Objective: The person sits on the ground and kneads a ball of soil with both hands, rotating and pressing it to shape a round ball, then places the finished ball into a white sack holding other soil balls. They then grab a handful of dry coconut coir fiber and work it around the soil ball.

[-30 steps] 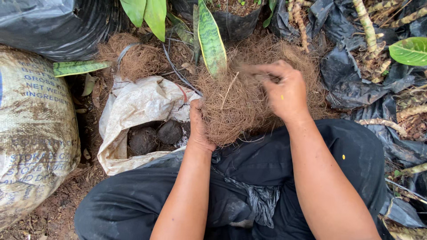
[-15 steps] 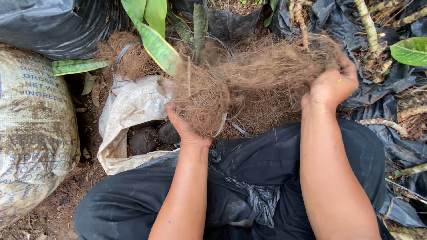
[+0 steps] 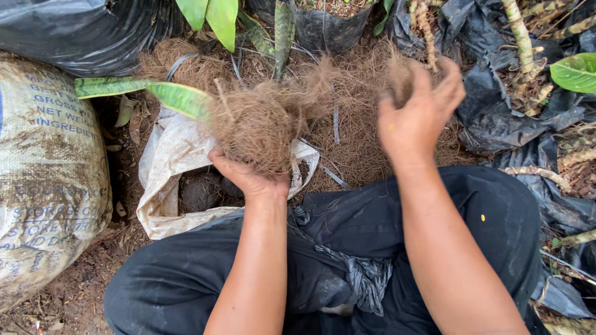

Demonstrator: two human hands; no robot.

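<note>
While the left hand (image 3: 251,177) cups a dense clump of brown fibre (image 3: 264,124) from below, fingers closed round its base, the right hand (image 3: 416,115) is raised beside it, fingers curled on a small tuft (image 3: 400,77) at its tips. Thin strands stretch between clump and tuft, so the two hands seem to be teasing the fibre apart; the underhand grip of the left keeps the loose mass from spilling.

Both hands sit above the person's lap, over black trousers (image 3: 372,248). Beneath and beyond them more fibre (image 3: 354,142) lies spread on the ground, near enough to catch what falls. Just left of the left hand a white sack (image 3: 167,161) lies open, dark lumps (image 3: 202,192) showing in its mouth; what they are I cannot tell. A long green leaf (image 3: 143,92) lies across the sack's top edge, touching the clump. At the left edge stands a big woven bag (image 3: 46,180), soiled with earth. Black plastic (image 3: 496,111) and dry stems (image 3: 518,37) fill the right side.
</note>
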